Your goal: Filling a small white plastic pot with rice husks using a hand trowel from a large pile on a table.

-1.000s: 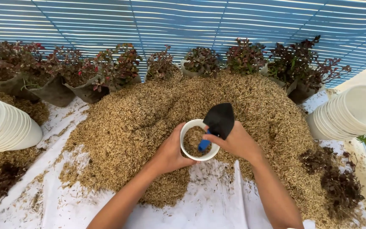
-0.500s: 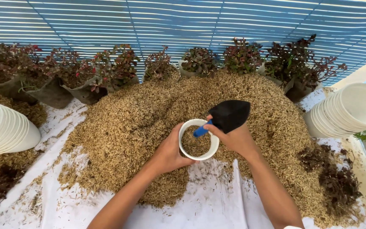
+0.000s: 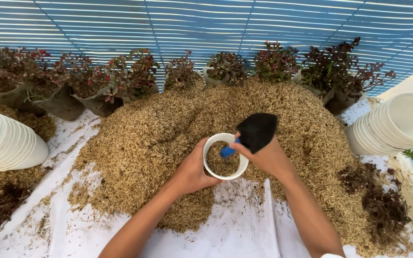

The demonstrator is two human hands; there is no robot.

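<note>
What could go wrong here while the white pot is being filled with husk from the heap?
1. The left hand holds the white pot by its side only; a push from the trowel could tip it and spill the fill.
2. The right hand holds the trowel at the rim, so husk may fall onto the white sheet.
3. The heap slopes right against the pot; loose husk could slide.

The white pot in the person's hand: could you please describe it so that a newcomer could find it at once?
Find the big heap of tan husks on the white sheet. At its near edge the left hand grips one small white pot, partly filled with husks. Unlike the stacked white pots at either side, it stands alone and upright.
</note>
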